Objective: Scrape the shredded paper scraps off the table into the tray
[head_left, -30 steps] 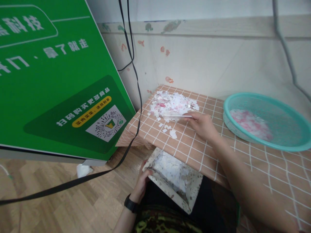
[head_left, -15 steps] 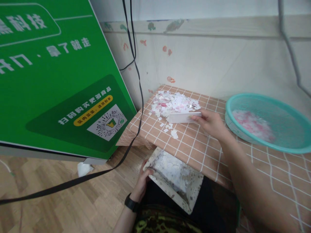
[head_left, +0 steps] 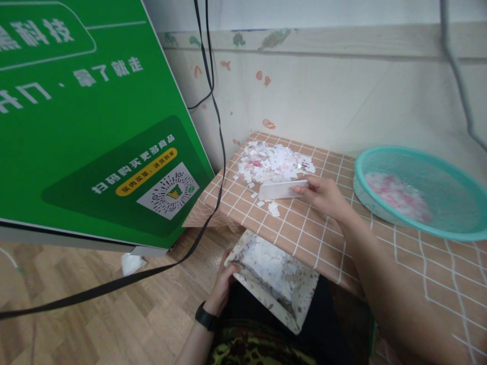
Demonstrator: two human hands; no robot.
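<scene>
My right hand (head_left: pixel 321 195) pinches the end of a flat white rectangular block (head_left: pixel 279 190), held on its edge over the checked tabletop. Just beyond the block lies a heap of white and pink paper scraps (head_left: pixel 276 159). A few loose scraps (head_left: pixel 273 208) are on its near side. Below the table's front edge, my left hand (head_left: pixel 225 279) grips the left side of a speckled, worn rectangular tray (head_left: pixel 274 315). White scraps cover much of the tray's inside. The fingers under the tray are hidden.
A turquoise mesh basket (head_left: pixel 414 233) with pink and white bits stands on the table (head_left: pixel 331 228) at right. To the left rises a green printed panel (head_left: pixel 95 111). A black strap (head_left: pixel 220 137) hangs before the table's left corner; a grey cable (head_left: pixel 456 71) hangs at upper right.
My right hand has drawn the white block slightly toward me and to the left, away from the heap. The left hand and tray have hardly moved.
</scene>
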